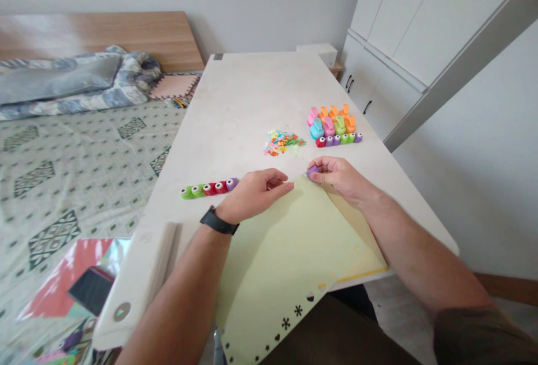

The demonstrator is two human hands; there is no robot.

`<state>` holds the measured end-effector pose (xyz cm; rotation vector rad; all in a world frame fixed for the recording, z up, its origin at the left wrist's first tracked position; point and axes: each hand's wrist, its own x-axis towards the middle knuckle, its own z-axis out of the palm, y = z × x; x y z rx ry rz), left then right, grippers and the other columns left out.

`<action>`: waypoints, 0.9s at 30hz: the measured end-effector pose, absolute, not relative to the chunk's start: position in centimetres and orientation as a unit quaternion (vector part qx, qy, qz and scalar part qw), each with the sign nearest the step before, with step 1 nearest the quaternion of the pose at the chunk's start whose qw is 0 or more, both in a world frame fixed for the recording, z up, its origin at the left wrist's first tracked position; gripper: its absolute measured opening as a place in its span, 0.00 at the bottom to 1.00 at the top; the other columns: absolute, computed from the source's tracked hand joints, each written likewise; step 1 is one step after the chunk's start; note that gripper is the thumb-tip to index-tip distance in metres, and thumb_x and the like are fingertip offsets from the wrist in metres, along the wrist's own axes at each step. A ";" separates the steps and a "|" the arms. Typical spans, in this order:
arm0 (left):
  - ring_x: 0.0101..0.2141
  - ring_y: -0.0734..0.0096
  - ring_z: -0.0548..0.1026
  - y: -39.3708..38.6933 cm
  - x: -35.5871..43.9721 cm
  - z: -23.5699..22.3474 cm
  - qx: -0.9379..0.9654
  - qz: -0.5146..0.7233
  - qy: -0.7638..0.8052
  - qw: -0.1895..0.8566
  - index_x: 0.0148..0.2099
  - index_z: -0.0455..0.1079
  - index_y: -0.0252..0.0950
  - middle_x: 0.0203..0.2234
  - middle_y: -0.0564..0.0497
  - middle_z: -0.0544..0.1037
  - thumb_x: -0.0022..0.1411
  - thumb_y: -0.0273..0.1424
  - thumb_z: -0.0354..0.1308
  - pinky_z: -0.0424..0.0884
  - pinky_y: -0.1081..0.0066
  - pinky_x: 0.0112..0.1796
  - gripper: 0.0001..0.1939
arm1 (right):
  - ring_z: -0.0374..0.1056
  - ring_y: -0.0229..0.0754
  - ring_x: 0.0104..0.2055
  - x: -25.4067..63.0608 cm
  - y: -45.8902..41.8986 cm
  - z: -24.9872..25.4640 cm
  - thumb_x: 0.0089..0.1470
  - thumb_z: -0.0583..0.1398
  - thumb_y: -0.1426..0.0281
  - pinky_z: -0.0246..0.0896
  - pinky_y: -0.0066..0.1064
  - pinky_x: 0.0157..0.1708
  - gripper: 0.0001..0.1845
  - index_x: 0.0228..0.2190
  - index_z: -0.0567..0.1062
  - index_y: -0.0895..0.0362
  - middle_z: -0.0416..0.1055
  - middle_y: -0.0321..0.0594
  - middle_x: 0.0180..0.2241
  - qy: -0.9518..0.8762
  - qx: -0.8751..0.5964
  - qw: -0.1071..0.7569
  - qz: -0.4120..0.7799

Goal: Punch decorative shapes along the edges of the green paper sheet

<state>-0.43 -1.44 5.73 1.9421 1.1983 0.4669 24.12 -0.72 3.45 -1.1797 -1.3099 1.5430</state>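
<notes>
My right hand (334, 175) is closed around a small purple craft punch (312, 171) at the far corner of a pale green paper sheet (290, 236). Hearts, stars and snowflake shapes are cut through the sheet's near edge. My left hand (260, 191) is at the sheet's upper left edge, fingers loosely bent, with a gap between thumb and fingertips. Whether its thumb touches the paper is unclear. Beside this wrist stands a row of green, red and purple punches (209, 188). A yellow sheet (365, 241) lies partly under the green one.
Colourful paper cutouts (283, 142) lie piled on the white table (244, 90). Larger punches (332, 121) and a row of small ones (338, 139) stand at right. A white paper trimmer (143, 275) lies at the left edge, next to the bed (96, 185).
</notes>
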 end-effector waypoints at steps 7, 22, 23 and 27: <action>0.33 0.65 0.77 -0.1 2.5 6.4 0.802 0.169 0.470 0.328 0.48 0.75 0.34 0.35 0.46 0.81 0.59 0.58 0.56 0.68 0.69 0.34 0.32 | 0.66 0.38 0.32 23.9 -0.8 3.5 0.42 0.71 0.65 0.60 0.32 0.35 0.18 0.36 0.78 0.56 0.73 0.37 0.31 -0.535 -0.468 0.389 0.586; 0.23 0.73 0.64 0.8 4.5 5.7 0.832 0.152 0.433 0.312 0.36 0.74 0.34 0.21 0.52 0.71 0.60 0.58 0.52 0.51 0.71 0.24 0.30 | 0.68 0.39 0.33 23.8 -0.8 2.7 0.42 0.68 0.73 0.62 0.32 0.35 0.14 0.35 0.77 0.57 0.75 0.37 0.32 -0.547 -0.452 0.389 0.587; 0.23 0.73 0.64 0.8 4.5 5.6 0.828 0.155 0.436 0.317 0.36 0.75 0.34 0.22 0.52 0.71 0.60 0.58 0.53 0.51 0.71 0.24 0.30 | 0.68 0.39 0.33 23.7 -0.8 2.6 0.42 0.68 0.73 0.62 0.32 0.35 0.14 0.36 0.77 0.57 0.75 0.37 0.32 -0.549 -0.454 0.390 0.583; 0.23 0.74 0.64 0.9 4.4 4.9 0.814 0.156 0.446 0.337 0.37 0.75 0.34 0.23 0.53 0.72 0.59 0.58 0.54 0.52 0.72 0.24 0.29 | 0.68 0.39 0.33 23.5 -0.8 2.4 0.43 0.68 0.73 0.62 0.32 0.35 0.14 0.35 0.77 0.56 0.76 0.38 0.32 -0.561 -0.471 0.387 0.559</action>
